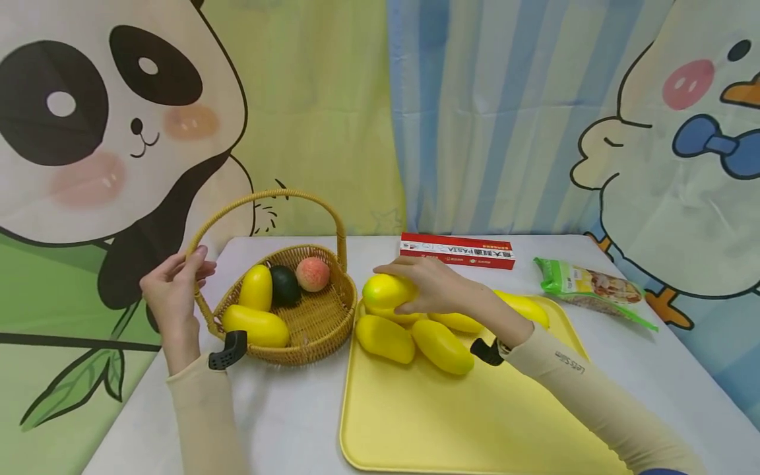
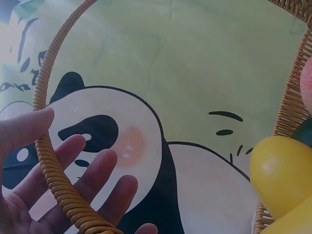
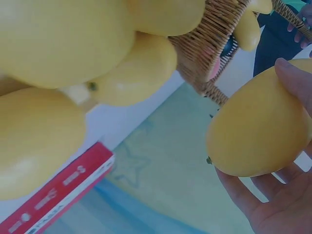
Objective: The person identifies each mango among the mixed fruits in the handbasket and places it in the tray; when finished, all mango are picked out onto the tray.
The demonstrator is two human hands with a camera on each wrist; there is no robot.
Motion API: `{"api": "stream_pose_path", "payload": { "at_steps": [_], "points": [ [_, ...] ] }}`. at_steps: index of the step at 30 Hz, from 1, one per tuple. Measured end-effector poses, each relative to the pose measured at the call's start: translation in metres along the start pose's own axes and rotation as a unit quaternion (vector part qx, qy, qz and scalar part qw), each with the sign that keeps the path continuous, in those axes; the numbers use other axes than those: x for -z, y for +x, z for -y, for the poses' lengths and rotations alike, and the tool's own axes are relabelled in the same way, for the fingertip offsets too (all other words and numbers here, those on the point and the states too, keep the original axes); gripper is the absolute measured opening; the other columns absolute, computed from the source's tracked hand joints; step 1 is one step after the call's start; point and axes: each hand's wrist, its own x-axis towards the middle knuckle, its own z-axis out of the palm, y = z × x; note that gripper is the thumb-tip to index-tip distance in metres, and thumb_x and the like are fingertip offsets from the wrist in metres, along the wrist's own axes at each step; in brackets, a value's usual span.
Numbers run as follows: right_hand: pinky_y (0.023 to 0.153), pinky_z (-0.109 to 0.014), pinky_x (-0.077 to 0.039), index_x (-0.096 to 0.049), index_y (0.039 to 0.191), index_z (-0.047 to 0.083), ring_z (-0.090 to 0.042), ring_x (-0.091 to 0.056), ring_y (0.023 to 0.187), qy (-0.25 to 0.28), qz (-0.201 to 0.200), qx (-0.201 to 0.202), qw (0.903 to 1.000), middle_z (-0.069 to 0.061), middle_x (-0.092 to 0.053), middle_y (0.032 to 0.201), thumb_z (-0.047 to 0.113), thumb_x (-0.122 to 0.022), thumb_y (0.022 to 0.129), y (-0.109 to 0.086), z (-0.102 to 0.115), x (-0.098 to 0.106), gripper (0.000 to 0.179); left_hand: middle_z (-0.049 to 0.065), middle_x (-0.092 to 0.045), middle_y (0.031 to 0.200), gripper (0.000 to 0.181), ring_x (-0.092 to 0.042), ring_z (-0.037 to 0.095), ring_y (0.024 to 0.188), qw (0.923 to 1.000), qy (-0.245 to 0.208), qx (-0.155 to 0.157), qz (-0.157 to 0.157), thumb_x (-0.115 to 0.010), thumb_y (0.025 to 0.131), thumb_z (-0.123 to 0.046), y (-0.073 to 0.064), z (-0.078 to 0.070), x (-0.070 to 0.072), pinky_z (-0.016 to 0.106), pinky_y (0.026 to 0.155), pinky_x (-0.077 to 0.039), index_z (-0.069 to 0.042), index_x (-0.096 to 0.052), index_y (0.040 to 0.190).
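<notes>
Eight yellow fruits (image 1: pixel 442 346), one peach (image 1: pixel 313 274) and one dark green fruit (image 1: pixel 285 286) are showing
Two yellow fruits are lying in one basket (image 1: pixel 315 326); one is being held in the right fingers (image 3: pixel 240 194); five, some partly hidden, are resting on one tray (image 1: pixel 463 422); one red box (image 1: pixel 457 251) and one green packet (image 1: pixel 594 287) are lying on one surface (image 1: pixel 285 422).

My head view is bright around my right fingers (image 1: pixel 404 269), my left wrist view dimmer, hazy above the thumb (image 2: pixel 27 126).
</notes>
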Motion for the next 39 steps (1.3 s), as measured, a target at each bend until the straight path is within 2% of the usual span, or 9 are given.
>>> {"api": "stream_pose_path", "payload": {
  "at_steps": [5, 10, 18, 27, 34, 39],
  "points": [
    [0.096, -0.047, -0.047, -0.053, 0.137, 0.019, -0.027, -0.057, 0.115, -0.003, -0.013, -0.027, 0.9995, -0.006, -0.058, 0.131, 0.026, -0.082, 0.075, -0.028, -0.014, 0.002, 0.069, -0.004, -0.07, 0.066, 0.03, -0.066, 0.009, 0.057, 1.0, 0.0, -0.001, -0.001, -0.083, 0.075, -0.029, 0.0, 0.001, 0.0, 0.013, 0.059, -0.051, -0.008, -0.076, 0.095],
    [0.093, -0.047, -0.049, -0.053, 0.137, 0.019, -0.027, -0.058, 0.112, -0.012, -0.028, -0.06, 0.9977, -0.006, -0.06, 0.129, 0.029, -0.082, 0.074, -0.049, -0.026, 0.005, 0.07, -0.003, -0.07, 0.066, 0.032, -0.066, 0.009, 0.058, 1.0, 0.002, 0.003, -0.006, -0.083, 0.074, -0.03, -0.001, 0.001, 0.0, 0.013, 0.06, -0.051, -0.007, -0.077, 0.095],
    [0.088, -0.048, -0.051, -0.056, 0.135, 0.018, -0.027, -0.061, 0.107, -0.014, -0.054, -0.074, 0.9957, -0.007, -0.062, 0.123, 0.026, -0.085, 0.072, -0.08, -0.039, 0.002, 0.07, -0.001, -0.07, 0.066, 0.033, -0.065, 0.011, 0.058, 0.9999, -0.008, 0.002, -0.006, -0.084, 0.073, -0.029, -0.001, -0.002, -0.002, 0.014, 0.06, -0.051, -0.006, -0.077, 0.096],
    [0.086, -0.051, -0.052, -0.057, 0.133, 0.013, -0.029, -0.062, 0.104, -0.019, -0.055, -0.109, 0.9924, -0.011, -0.063, 0.12, 0.024, -0.085, 0.072, -0.12, -0.056, -0.01, 0.068, -0.002, -0.07, 0.066, 0.032, -0.065, 0.01, 0.057, 0.9999, -0.015, -0.005, 0.001, -0.084, 0.073, -0.028, 0.0, -0.001, -0.002, 0.014, 0.062, -0.053, -0.006, -0.077, 0.095],
    [0.075, -0.045, -0.054, -0.056, 0.133, 0.014, -0.027, -0.064, 0.093, -0.041, -0.055, -0.118, 0.9907, -0.012, -0.064, 0.116, 0.026, -0.086, 0.069, -0.143, -0.063, -0.023, 0.072, -0.003, -0.07, 0.065, 0.032, -0.065, 0.009, 0.056, 1.0, -0.008, 0.001, -0.001, -0.083, 0.073, -0.029, 0.001, 0.001, -0.001, 0.013, 0.059, -0.051, -0.007, -0.077, 0.096],
    [0.081, -0.048, -0.053, -0.057, 0.131, 0.01, -0.03, -0.064, 0.096, -0.04, -0.045, -0.128, 0.99, -0.015, -0.064, 0.118, 0.024, -0.086, 0.07, -0.152, -0.068, -0.034, 0.069, -0.004, -0.07, 0.066, 0.031, -0.065, 0.009, 0.057, 1.0, -0.002, 0.002, 0.0, -0.083, 0.075, -0.029, 0.0, 0.001, -0.001, 0.013, 0.059, -0.05, -0.007, -0.076, 0.097]
  ]
}}
